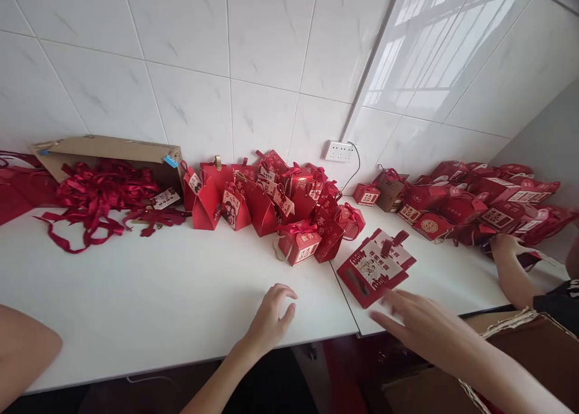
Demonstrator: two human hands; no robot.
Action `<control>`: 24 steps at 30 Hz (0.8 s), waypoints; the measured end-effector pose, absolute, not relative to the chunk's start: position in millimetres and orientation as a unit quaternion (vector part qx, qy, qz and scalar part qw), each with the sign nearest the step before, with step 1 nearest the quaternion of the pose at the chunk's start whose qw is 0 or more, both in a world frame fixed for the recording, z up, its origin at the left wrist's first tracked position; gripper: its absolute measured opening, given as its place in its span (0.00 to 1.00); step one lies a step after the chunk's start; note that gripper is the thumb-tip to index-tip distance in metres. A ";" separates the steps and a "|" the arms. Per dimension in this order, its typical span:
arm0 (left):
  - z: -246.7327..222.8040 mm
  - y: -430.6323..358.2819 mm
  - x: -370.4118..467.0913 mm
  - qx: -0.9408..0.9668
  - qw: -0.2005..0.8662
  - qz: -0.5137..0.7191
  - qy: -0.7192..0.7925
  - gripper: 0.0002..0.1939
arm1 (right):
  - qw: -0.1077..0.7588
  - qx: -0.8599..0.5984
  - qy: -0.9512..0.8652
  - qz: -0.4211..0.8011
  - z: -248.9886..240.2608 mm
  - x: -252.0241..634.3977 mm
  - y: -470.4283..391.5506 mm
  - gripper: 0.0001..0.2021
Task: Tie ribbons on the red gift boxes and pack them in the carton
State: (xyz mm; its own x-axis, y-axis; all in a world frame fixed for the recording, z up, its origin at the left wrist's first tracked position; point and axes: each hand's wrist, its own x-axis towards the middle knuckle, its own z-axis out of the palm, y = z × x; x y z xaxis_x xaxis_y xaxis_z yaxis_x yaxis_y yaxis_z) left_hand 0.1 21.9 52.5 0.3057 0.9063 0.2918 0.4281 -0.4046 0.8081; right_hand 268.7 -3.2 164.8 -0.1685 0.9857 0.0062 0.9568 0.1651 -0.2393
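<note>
My left hand [271, 317] is over the white table near its front edge, fingers curled but apart, with nothing between them. My right hand [418, 320] reaches in from the lower right, thumb and fingers spread, close to the near edge of a flat red gift box [368, 269] printed with two figures. Whether the fingertips touch it I cannot tell. A second flat box [404, 256] shows partly from under the first. Beyond my left hand sits a small red candy box [299, 243] with a bow, in front of several folded red gift boxes [262, 209].
At the left, an open cardboard box [113, 145] spills red ribbons [104, 187] onto the table [136, 299]. Finished red boxes [461, 206] are piled at the right, where another person's hand [506, 248] works. Another person's arm [27, 350] shows at far left. A torn carton [534, 347] stands lower right.
</note>
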 end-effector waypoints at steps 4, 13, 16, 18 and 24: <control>46.0 20.2 -12.2 0.710 0.379 0.389 0.448 0.09 | 0.056 -0.639 -0.762 0.087 171.8 181.0 71.0 0.31; 55.5 -0.1 -79.3 0.654 0.327 0.473 0.492 0.10 | 0.122 -0.670 -0.717 0.149 154.3 137.5 129.0 0.51; 51.5 -0.6 -103.8 0.582 0.313 0.524 0.538 0.12 | 0.108 -0.516 -0.824 0.208 167.1 135.6 108.3 0.55; 50.7 1.2 -113.2 0.518 0.323 0.559 0.560 0.14 | 0.055 -0.388 -0.878 0.273 171.0 129.6 97.0 0.54; 57.9 0.6 -109.2 0.467 0.390 0.588 0.533 0.24 | 0.114 -0.372 -0.859 0.331 144.2 120.9 74.0 0.37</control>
State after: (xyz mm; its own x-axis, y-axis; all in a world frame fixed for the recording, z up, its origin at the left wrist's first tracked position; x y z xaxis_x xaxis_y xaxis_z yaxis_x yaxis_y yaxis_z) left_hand -109.2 0.6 57.9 -0.2597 0.9564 0.1339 0.0393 -0.1281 0.9910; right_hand 120.9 74.0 144.2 -0.6965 0.7158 -0.0502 0.5645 0.5034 -0.6542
